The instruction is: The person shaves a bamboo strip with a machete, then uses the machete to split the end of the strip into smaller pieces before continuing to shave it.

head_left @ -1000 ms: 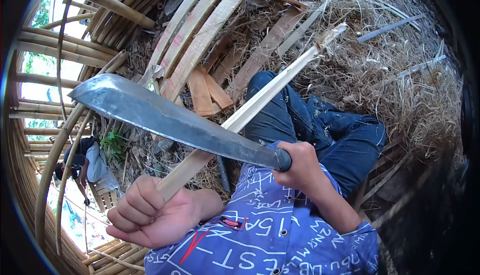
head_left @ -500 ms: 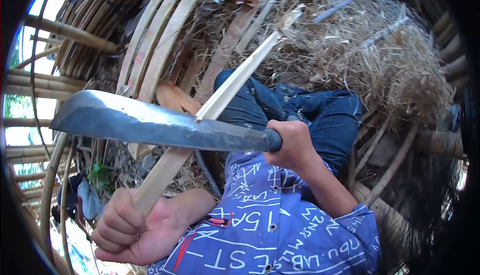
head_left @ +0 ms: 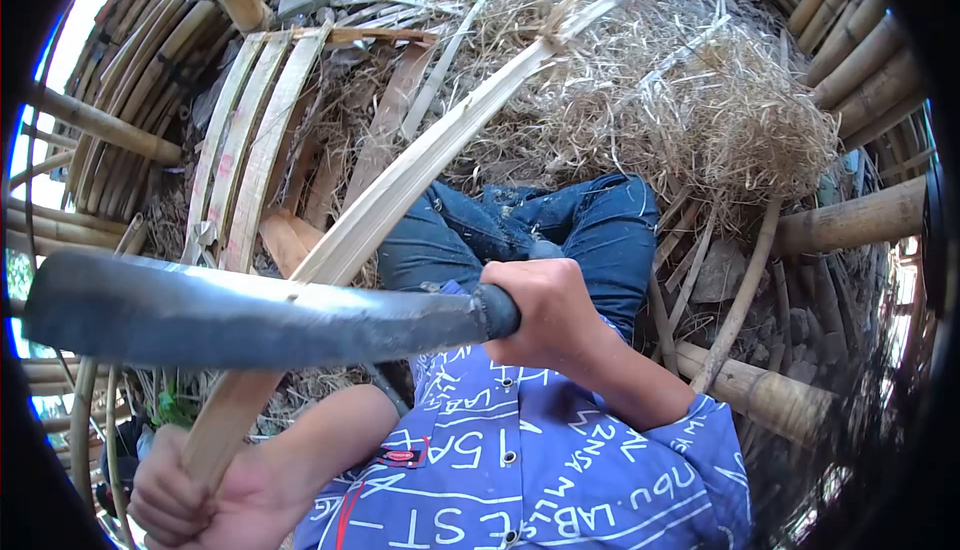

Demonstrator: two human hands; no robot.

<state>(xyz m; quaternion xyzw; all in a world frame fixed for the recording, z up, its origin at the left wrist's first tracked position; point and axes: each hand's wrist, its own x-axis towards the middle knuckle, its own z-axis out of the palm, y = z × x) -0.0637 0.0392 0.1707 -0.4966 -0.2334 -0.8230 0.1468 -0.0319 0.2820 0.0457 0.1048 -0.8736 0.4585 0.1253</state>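
Observation:
My right hand (head_left: 540, 310) grips the handle of a large dark machete (head_left: 240, 315), whose blade lies level across the left of the view. A long pale bamboo strip (head_left: 400, 185) runs from the bottom left up to the top centre, passing behind the blade. My left hand (head_left: 185, 495) is closed around the strip's near end at the bottom left. The blade's edge rests on the strip just above that hand. My blue printed shirt and jeans-clad knees sit below the strip.
A heap of dry bamboo shavings (head_left: 690, 110) covers the ground ahead. Flat bamboo slats (head_left: 240, 150) lie at the left. Thick bamboo poles (head_left: 850, 220) frame the right and a round one (head_left: 755, 395) lies near my right elbow.
The machete has swung down and towards me, its blade turning from tilted to level. The bamboo strip and my left hand have moved lower left in view as my head tilted.

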